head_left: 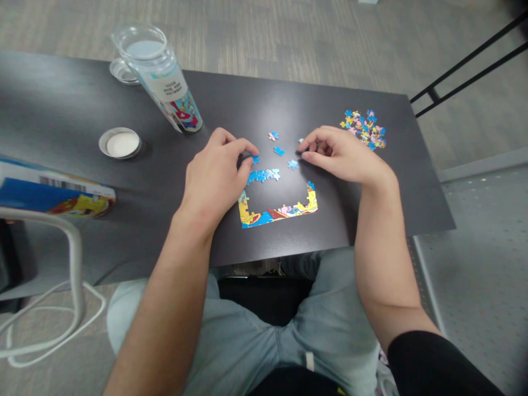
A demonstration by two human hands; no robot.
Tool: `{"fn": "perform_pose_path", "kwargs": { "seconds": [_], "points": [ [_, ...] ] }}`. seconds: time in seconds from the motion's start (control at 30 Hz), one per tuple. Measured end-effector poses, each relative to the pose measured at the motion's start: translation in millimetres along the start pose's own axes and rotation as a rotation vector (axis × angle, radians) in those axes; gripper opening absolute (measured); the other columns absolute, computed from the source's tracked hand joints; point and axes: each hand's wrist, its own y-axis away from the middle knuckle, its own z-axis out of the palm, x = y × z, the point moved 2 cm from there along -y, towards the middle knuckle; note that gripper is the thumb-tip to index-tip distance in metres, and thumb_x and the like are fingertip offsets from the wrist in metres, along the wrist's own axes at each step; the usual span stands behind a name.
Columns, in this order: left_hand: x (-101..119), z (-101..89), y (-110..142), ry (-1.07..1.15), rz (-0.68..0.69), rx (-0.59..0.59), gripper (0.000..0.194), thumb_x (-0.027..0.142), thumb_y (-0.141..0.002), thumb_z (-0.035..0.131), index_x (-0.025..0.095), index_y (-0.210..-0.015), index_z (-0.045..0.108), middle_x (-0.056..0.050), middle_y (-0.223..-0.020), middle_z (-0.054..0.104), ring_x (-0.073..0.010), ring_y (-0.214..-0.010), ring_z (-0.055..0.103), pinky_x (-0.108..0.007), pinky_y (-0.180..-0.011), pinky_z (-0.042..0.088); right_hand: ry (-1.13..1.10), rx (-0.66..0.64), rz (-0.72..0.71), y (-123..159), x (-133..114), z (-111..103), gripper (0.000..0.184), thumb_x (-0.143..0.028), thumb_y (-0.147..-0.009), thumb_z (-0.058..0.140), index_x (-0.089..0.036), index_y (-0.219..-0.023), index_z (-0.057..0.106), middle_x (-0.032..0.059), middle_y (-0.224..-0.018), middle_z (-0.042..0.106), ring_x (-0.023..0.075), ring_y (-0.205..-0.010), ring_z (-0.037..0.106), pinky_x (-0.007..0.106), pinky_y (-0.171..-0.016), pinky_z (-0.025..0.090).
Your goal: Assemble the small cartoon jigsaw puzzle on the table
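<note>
My left hand [218, 173] has its thumb and forefinger closed on a blue jigsaw puzzle piece [256, 159], just above a joined strip of blue pieces [264, 175]. Below that strip lies a partly joined puzzle border [272, 215], U-shaped and brightly coloured. My right hand [340, 151] hovers low over the table, fingers curled, with a gap between thumb and forefinger. A pale piece [301, 141] peeks out beside its forefinger, partly hidden. Loose between the hands are a light blue piece [292, 164], a blue piece [279, 151] and a multicoloured piece [273, 136].
Several mixed pieces form a pile [367, 129] at the far right of the dark table [289, 104]. To the left stand a clear pitcher [165, 77], a round lid [120, 143], a glass lid [124, 71] and a printed canister [58, 187]. A white tube [75, 264] curves at lower left.
</note>
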Motion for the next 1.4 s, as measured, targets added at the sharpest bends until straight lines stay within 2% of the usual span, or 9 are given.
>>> {"fn": "perform_pose_path", "kwargs": {
  "seconds": [0.17,0.33,0.43,0.6,0.77,0.93,1.03,1.2,1.4],
  "points": [
    [1.0,-0.7,-0.3,-0.007,-0.018,-0.003,0.028,0.027,-0.116,0.081,0.032,-0.141,0.094,-0.012,-0.146,0.080,-0.0326,-0.105,0.082,-0.055,-0.099,0.070,-0.042,-0.031,0.016,-0.8,-3.1,-2.1,0.022,-0.045,-0.104,0.098,-0.027,-0.112,0.090,0.0037,-0.101,0.079,0.0217,-0.080,0.062,0.041,-0.078,0.051],
    [2.0,-0.5,-0.2,-0.023,-0.018,0.001,0.023,0.023,-0.115,0.082,0.030,-0.133,0.094,-0.012,-0.143,0.081,-0.0312,-0.102,0.082,-0.051,-0.094,0.068,-0.041,-0.132,-0.027,-1.0,-9.7,-4.0,0.029,-0.042,-0.100,0.100,-0.031,-0.128,0.097,0.0024,-0.108,0.077,0.0206,-0.082,0.061,0.039,-0.079,0.053],
    [0.4,0.5,-0.2,-0.014,-0.010,0.014,0.022,0.021,-0.114,0.084,0.030,-0.131,0.093,-0.011,-0.141,0.081,-0.0303,-0.101,0.081,-0.049,-0.093,0.067,-0.029,-0.144,-0.041,-0.7,-10.2,-2.7,0.031,-0.039,-0.102,0.098,-0.033,-0.132,0.098,0.0019,-0.109,0.076,0.0201,-0.083,0.061,0.040,-0.082,0.054],
    [-1.3,1.4,0.0,0.021,0.002,0.042,0.021,0.021,-0.113,0.087,0.030,-0.130,0.092,-0.011,-0.139,0.079,-0.0292,-0.100,0.080,-0.048,-0.094,0.066,-0.024,-0.087,-0.012,-3.5,-8.6,2.7,0.028,-0.045,-0.099,0.106,-0.027,-0.117,0.093,0.0041,-0.109,0.079,0.0212,-0.083,0.062,0.040,-0.078,0.053],
    [2.1,1.3,1.4,0.061,0.067,0.060,0.023,0.026,-0.108,0.097,0.029,-0.130,0.091,-0.010,-0.141,0.077,-0.0296,-0.106,0.079,-0.047,-0.098,0.066,-0.011,-0.104,-0.039,-6.6,-18.2,10.8,0.017,-0.032,-0.099,0.103,-0.027,-0.112,0.094,0.0050,-0.109,0.079,0.0218,-0.086,0.063,0.040,-0.079,0.052],
    [6.0,4.3,3.8,0.030,0.085,0.027,0.032,0.031,-0.104,0.104,0.028,-0.132,0.089,-0.011,-0.147,0.077,-0.0332,-0.113,0.082,-0.048,-0.097,0.068,-0.055,-0.131,-0.062,-5.8,-27.9,14.1,0.020,-0.018,-0.094,0.097,-0.025,-0.112,0.090,0.0037,-0.109,0.080,0.0212,-0.086,0.065,0.039,-0.080,0.051],
    [6.6,6.2,4.4,0.003,0.078,0.026,0.032,0.032,-0.105,0.103,0.029,-0.134,0.089,-0.012,-0.150,0.077,-0.0351,-0.118,0.083,-0.049,-0.097,0.069,-0.045,-0.153,-0.077,-6.0,-30.3,14.8,0.021,-0.020,-0.095,0.098,-0.026,-0.112,0.088,0.0028,-0.110,0.079,0.0206,-0.084,0.062,0.039,-0.080,0.050],
    [6.4,7.5,4.1,0.001,0.073,0.014,0.032,0.033,-0.106,0.102,0.029,-0.135,0.089,-0.013,-0.151,0.077,-0.0330,-0.112,0.082,-0.049,-0.095,0.069,-0.027,-0.199,-0.104,-7.7,-31.6,18.1,0.018,-0.027,-0.099,0.100,-0.027,-0.113,0.088,0.0023,-0.107,0.077,0.0208,-0.085,0.061,0.038,-0.080,0.051],
    [7.1,6.8,4.2,0.023,0.063,0.009,0.032,0.031,-0.105,0.103,0.029,-0.134,0.089,-0.012,-0.149,0.076,-0.0315,-0.109,0.081,-0.048,-0.095,0.068,-0.046,-0.178,-0.130,-7.3,-31.6,19.5,0.023,-0.031,-0.102,0.096,-0.028,-0.123,0.088,0.0020,-0.108,0.077,0.0220,-0.089,0.064,0.038,-0.080,0.051]
  ]
}}
